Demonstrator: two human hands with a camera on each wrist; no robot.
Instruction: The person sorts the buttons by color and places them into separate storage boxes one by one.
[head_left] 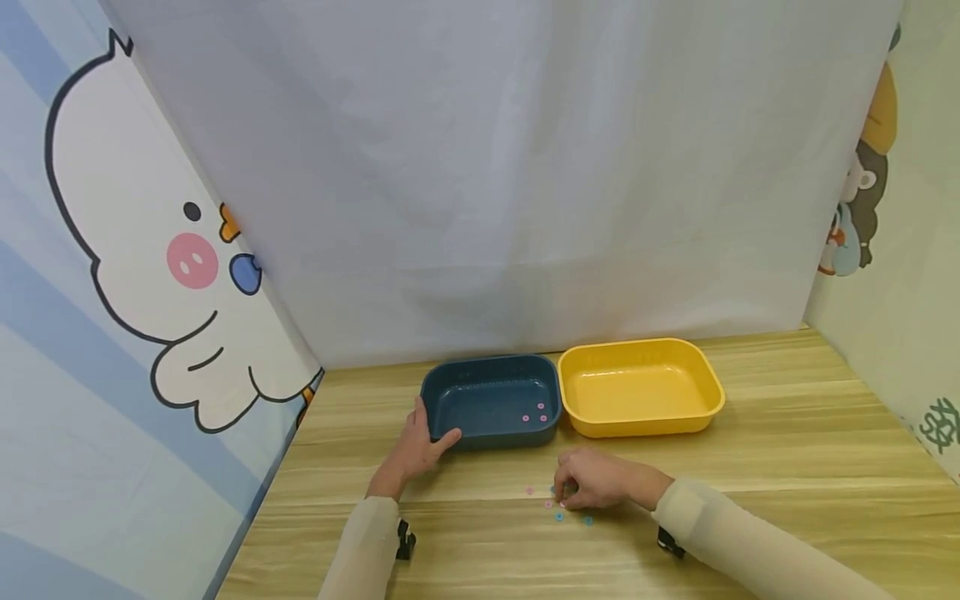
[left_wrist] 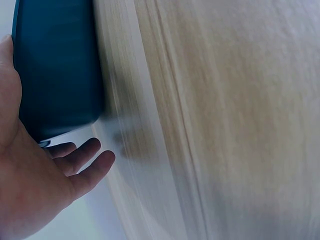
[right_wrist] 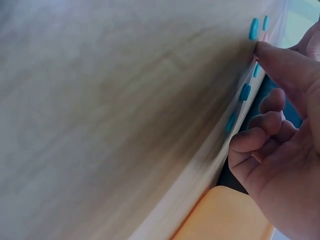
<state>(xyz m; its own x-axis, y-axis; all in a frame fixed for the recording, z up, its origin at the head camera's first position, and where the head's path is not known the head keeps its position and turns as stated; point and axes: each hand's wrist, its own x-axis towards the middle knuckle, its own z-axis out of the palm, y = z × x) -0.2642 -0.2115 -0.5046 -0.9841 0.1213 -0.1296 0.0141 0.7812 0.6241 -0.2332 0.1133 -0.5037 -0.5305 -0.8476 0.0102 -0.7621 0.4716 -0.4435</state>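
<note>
My left hand (head_left: pixel 415 446) rests at the near-left corner of a dark blue basin (head_left: pixel 491 440), thumb along the front rim. In the left wrist view its other fingers (left_wrist: pixel 94 169) are loosely extended beside the basin. My right hand (head_left: pixel 596 479) is down at the table, its thumb and index finger pinching at a small pink button (head_left: pixel 563 504), mostly hidden by the fingertips. Around it lie pink buttons (head_left: pixel 548 503) and blue buttons (head_left: pixel 558 517). Three pink buttons (head_left: pixel 526 418) lie inside the dark blue basin, toward its right end. The right wrist view shows several blue buttons (right_wrist: pixel 245 92) near the fingers.
A yellow basin (head_left: pixel 641 427) stands against the right side of the dark blue one. Both sit on a wood-grain table (head_left: pixel 787 467), in front of a pale grey curtain (head_left: pixel 525 183). Printed cartoon panels (head_left: pixel 127 208) flank the table.
</note>
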